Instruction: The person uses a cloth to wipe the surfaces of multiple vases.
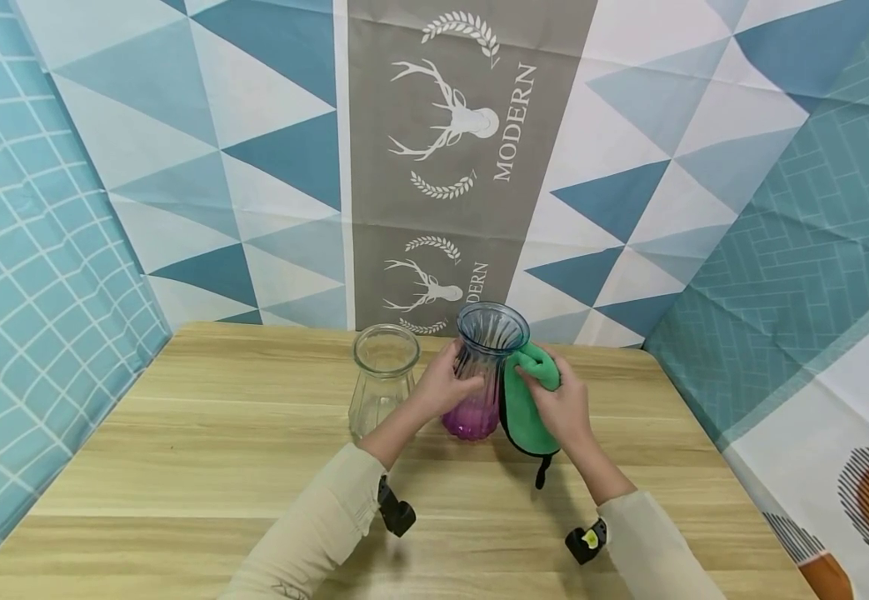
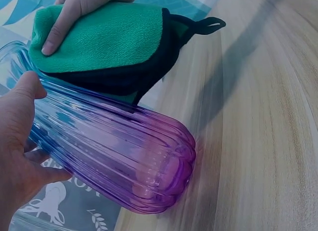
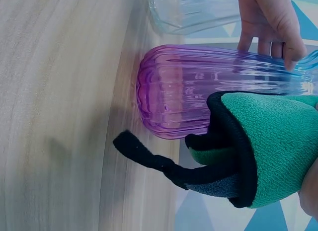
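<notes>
A ribbed glass vase (image 1: 476, 400), blue at the flared rim and pink-purple at the base, is in the middle of the head view. My left hand (image 1: 443, 385) grips it round the neck from the left, thumb on the near side. On the other side my right hand (image 1: 563, 400) holds a folded green cloth (image 1: 530, 417) with black edging and a hanging loop, pressed against the vase's upper side. In the left wrist view the cloth (image 2: 104, 42) lies along the vase (image 2: 149, 161). The right wrist view shows left fingers (image 3: 283, 35) round the vase's neck.
A clear ribbed glass vase (image 1: 383, 387) stands just left of the coloured one, close to my left forearm. Both are near the back of the wooden table (image 1: 179, 467). Behind it hangs a patterned sheet (image 1: 434, 167), with tiled-pattern coverings on both sides.
</notes>
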Tool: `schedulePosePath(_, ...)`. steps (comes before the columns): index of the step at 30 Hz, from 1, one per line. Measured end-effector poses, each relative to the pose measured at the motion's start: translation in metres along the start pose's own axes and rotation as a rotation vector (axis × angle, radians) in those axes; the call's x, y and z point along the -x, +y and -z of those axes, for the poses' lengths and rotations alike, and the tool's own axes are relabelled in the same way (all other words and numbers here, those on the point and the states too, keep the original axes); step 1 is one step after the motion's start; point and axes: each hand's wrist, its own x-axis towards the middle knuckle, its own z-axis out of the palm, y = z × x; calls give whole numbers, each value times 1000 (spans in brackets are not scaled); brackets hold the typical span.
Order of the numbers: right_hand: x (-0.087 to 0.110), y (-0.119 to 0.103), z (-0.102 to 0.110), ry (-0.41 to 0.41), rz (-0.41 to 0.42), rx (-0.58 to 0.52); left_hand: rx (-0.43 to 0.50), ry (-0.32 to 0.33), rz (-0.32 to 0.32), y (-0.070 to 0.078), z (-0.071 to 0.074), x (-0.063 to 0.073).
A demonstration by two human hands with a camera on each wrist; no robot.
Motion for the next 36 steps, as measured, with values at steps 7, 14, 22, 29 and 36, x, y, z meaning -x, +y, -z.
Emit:
schedulePosePath(7, 1, 2, -2, -42, 5, 25, 2, -8, 16, 1, 1, 1)
schedulePosePath(14, 8, 12, -6, -133, -19, 62, -4, -12, 25, 0, 1, 0)
schedulePosePath(22, 23, 34, -11, -198, -71, 89, 6, -29, 20, 1, 1, -1)
schedulePosePath(29, 28, 39, -12, -259, -136, 136, 3, -19, 26, 3, 1, 0)
schedulePosePath(36, 27, 40, -13, -316, -186, 205, -1, -24, 25, 3, -1, 0)
